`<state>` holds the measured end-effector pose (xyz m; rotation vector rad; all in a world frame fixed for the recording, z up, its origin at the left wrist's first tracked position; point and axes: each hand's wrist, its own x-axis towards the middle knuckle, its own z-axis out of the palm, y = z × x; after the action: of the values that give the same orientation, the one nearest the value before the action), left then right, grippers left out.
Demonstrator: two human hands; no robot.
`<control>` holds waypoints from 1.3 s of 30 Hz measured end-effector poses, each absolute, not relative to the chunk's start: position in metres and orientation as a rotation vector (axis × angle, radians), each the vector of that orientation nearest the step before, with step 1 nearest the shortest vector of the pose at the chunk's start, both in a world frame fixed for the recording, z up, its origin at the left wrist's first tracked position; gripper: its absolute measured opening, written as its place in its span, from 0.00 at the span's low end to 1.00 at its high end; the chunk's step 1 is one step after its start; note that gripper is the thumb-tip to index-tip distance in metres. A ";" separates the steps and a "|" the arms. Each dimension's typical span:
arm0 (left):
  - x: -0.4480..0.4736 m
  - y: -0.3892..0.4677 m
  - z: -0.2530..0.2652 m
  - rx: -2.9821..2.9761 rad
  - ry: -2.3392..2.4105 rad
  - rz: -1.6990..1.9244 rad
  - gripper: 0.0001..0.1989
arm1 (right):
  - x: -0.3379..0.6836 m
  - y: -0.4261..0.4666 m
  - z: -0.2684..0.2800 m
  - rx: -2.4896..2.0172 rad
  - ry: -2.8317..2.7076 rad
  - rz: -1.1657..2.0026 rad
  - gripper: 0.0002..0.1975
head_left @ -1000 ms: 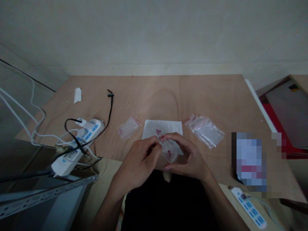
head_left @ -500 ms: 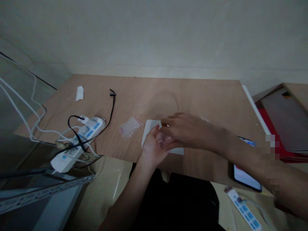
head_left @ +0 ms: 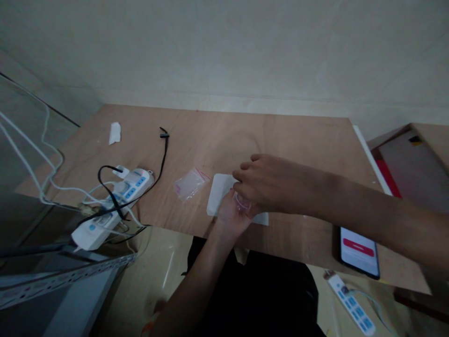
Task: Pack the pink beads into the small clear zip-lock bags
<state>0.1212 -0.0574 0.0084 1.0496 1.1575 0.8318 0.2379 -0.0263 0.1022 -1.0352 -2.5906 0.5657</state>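
Note:
Palm up above the near part of the table, my left hand [head_left: 231, 217] is closed around the lower side of a small clear plastic bag [head_left: 242, 201] with a pinkish line on it. My right hand [head_left: 259, 182] reaches across from the right, back up, its curled fingers closed at the same bag; its fingertips are partly hidden. Beneath both hands lies a white rectangular pad [head_left: 218, 189], mostly covered. To the left, another clear zip bag [head_left: 191, 184] with a pink strip lies flat, its contents too faint to name.
A white power strip [head_left: 115, 206] with tangled black and white cables sits at the table's left edge. A scrap of white paper [head_left: 114, 133] lies farther back. Under my right forearm is a phone [head_left: 359, 255] with a lit screen. Another power strip [head_left: 352, 304] is below the table.
My right hand has shifted slightly up over the bag, with its fingers more curled. The right forearm has risen, uncovering more of the phone. My left hand has moved slightly right.

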 end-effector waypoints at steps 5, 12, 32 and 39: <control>0.115 -0.044 -0.009 1.213 1.336 0.837 0.18 | 0.294 -0.043 0.112 -1.308 -2.458 0.287 0.27; 0.109 -0.028 -0.033 1.754 1.573 0.828 0.12 | 0.334 -0.101 0.007 -1.997 -1.477 -0.157 0.33; 0.028 0.008 -0.006 1.974 2.180 0.315 0.27 | 0.301 -0.103 -0.058 -2.293 -1.613 0.033 0.32; 0.010 0.028 -0.013 1.944 2.056 0.000 0.22 | 0.307 -0.107 -0.059 -2.162 -1.516 0.070 0.34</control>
<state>0.0104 0.0279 -0.0126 1.9437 2.0561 0.0000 0.3069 -0.1067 -0.0588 -2.1620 -1.5160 0.0702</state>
